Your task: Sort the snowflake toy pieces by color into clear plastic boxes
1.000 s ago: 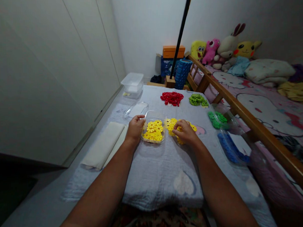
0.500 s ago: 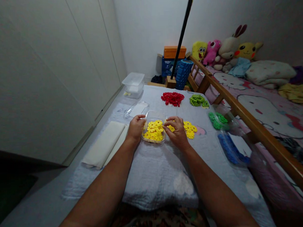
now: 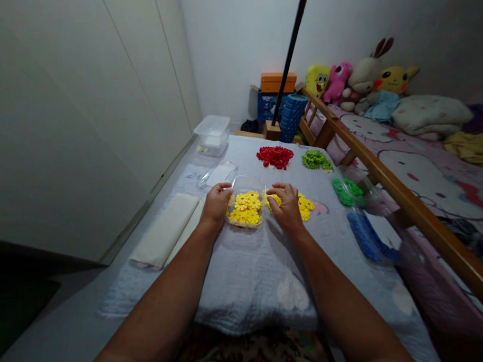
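Note:
A clear plastic tub (image 3: 228, 219) holds several yellow flower-shaped pieces (image 3: 246, 208). My left hand (image 3: 215, 204) grips the tub's left rim with curled fingers. More yellow pieces lie in a loose pile (image 3: 304, 204) on the grey quilt just right of the tub. My right hand (image 3: 285, 207) rests palm down over the near edge of that pile, thumb toward the tub, fingers bent; whether it holds any piece is hidden.
Red pieces (image 3: 275, 156) and light green pieces (image 3: 316, 160) lie in piles farther back. Clear tubs with dark green (image 3: 346, 191) and blue pieces (image 3: 367, 239) sit at the right by the wooden bed rail (image 3: 400, 199). An empty tub lid (image 3: 218, 174), a lidded box (image 3: 212, 131) and folded cloth (image 3: 164, 231) are left.
My right hand went from the loose yellow pile to the tub's rim, then drew back a little onto the pile's near edge. The left hand stayed on the tub.

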A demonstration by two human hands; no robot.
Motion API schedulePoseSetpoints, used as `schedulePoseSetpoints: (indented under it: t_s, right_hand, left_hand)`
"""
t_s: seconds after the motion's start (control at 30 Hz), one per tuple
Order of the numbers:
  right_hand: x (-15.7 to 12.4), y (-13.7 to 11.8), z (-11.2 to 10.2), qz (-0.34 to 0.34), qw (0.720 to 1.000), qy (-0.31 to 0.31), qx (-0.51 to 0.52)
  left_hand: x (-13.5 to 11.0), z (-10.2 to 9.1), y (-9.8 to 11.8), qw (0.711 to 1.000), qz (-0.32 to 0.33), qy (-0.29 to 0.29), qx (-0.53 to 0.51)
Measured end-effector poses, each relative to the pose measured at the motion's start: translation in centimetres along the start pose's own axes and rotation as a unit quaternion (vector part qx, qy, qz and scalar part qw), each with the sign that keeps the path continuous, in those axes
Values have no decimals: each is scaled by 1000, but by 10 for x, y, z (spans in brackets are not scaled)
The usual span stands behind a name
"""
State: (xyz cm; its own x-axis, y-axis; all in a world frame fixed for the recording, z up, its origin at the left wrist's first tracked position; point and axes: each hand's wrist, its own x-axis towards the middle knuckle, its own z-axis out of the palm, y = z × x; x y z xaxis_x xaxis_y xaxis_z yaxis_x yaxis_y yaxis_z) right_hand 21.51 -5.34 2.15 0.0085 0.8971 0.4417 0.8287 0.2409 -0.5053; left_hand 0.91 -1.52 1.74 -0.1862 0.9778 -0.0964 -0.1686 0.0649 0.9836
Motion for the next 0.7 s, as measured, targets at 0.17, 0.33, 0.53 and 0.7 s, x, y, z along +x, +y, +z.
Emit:
schedulePoseSetpoints:
  t_s: [0.17, 0.33, 0.53, 0.7]
  right_hand:
    - [3, 19, -9, 38, 999, 10, -37]
    - [1, 32, -8, 59, 994, -11, -90]
    - [-4, 30, -3, 59, 977, -99, -179]
    - [-4, 27, -4, 54, 974, -111, -189]
  left_hand:
    - [0, 0, 1, 1000, -3, -1, -2]
    - [1, 0, 0, 1000, -1, 0, 0]
    - [0, 0, 0, 1000, -9, -3, -15]
    - [0, 0, -1, 1000, -8, -3, -11]
